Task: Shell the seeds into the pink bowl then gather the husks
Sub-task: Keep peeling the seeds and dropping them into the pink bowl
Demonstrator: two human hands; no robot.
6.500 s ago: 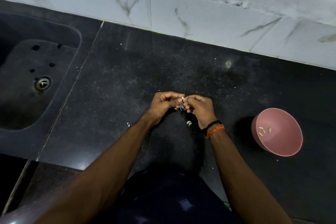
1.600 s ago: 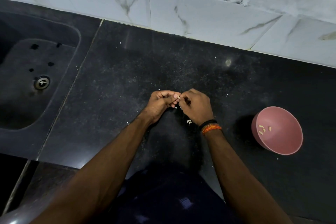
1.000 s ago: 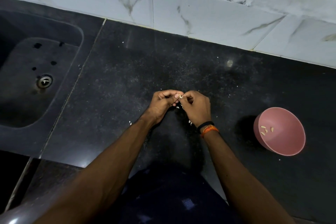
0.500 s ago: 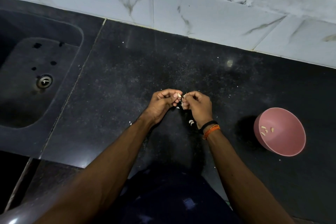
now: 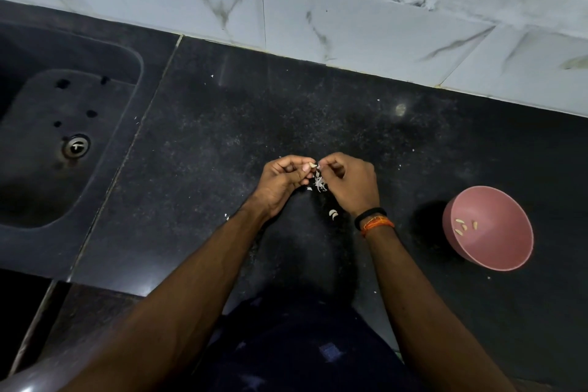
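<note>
Now the hands, left hand (image 5: 283, 180) and right hand (image 5: 351, 183), still pinch one seed (image 5: 313, 165) together, and more husks (image 5: 319, 184) hang below than before, so the shelling continues.

Right hand (image 5: 351, 183) rolled back; husks (image 5: 319, 183) showing again

Home kitchen. Black granite counter (image 5: 222, 143) w/ sunk dark sink (image 5: 38, 143) & drain (image 5: 75, 146). Marble-look wall tiles (image 5: 350, 32) behind.
</note>
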